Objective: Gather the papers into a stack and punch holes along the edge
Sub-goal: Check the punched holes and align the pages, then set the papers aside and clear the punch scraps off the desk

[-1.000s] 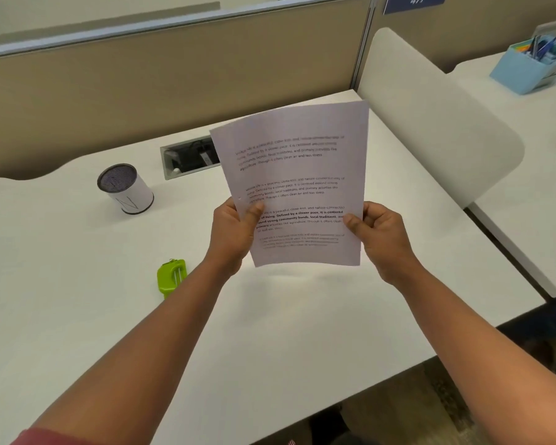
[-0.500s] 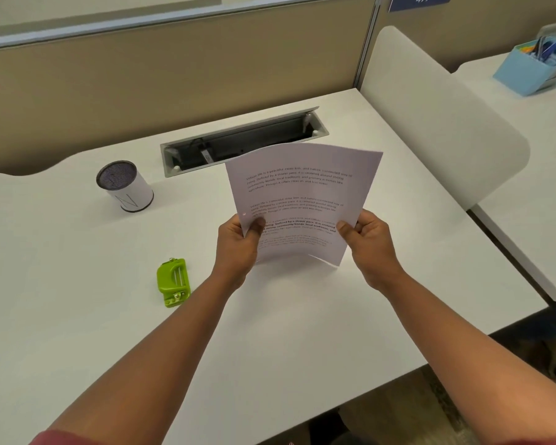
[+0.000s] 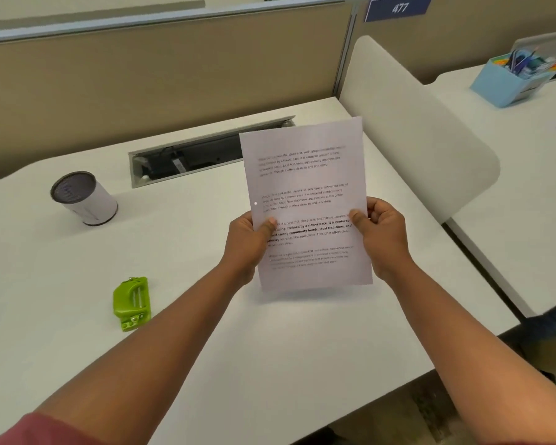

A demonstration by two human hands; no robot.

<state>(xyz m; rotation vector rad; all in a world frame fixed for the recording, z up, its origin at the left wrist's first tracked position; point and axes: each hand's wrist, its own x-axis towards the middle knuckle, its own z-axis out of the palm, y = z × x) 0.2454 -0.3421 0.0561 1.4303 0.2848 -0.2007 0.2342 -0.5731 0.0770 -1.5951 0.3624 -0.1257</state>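
A stack of printed white papers [image 3: 305,187] stands nearly upright above the white desk [image 3: 206,348], its lower edge just over the surface. One punched hole shows near its left edge. My left hand [image 3: 246,242] grips the left edge with the thumb on the front. My right hand [image 3: 382,232] grips the right edge the same way. A small green hole punch [image 3: 131,302] lies on the desk, well to the left of both hands, untouched.
A white cylindrical pen holder [image 3: 84,198] stands at the back left. An open cable tray [image 3: 203,157] is set into the desk behind the papers. A white divider [image 3: 424,142] borders the right side; a blue organiser [image 3: 511,78] sits on the neighbouring desk.
Both hands tipped the papers down toward the desk half a second ago, then raised them back to nearly upright. The punch and pen holder stayed put.
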